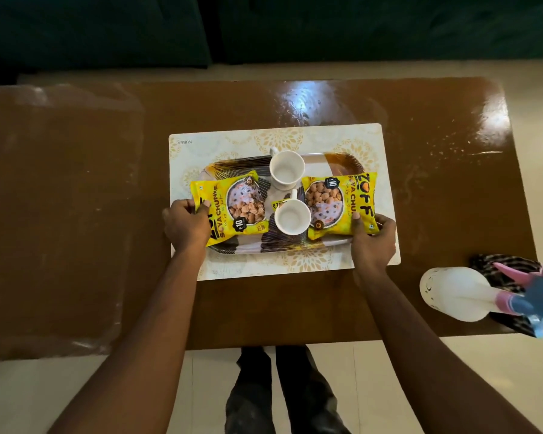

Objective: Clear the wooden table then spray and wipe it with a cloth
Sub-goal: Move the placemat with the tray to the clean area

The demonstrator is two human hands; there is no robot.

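Note:
A patterned tray [339, 159] sits on a cream placemat [226, 142] in the middle of the brown wooden table [436, 183]. On the tray lie two yellow soya chunk packets [229, 211] [342, 202] and two white cups [286, 168] [292, 217]. My left hand [185, 225] grips the tray's left end, thumb on the left packet. My right hand [372, 239] grips the tray's right end, thumb on the right packet. A white spray bottle [455, 292] with a blue and pink trigger lies on its side at the table's right front, over a dark checked cloth [502, 270].
A clear plastic sheet [60, 214] covers the table's left part. A dark green sofa [295, 26] stands behind the table. Pale tiled floor [201, 386] and my legs show below the table's front edge.

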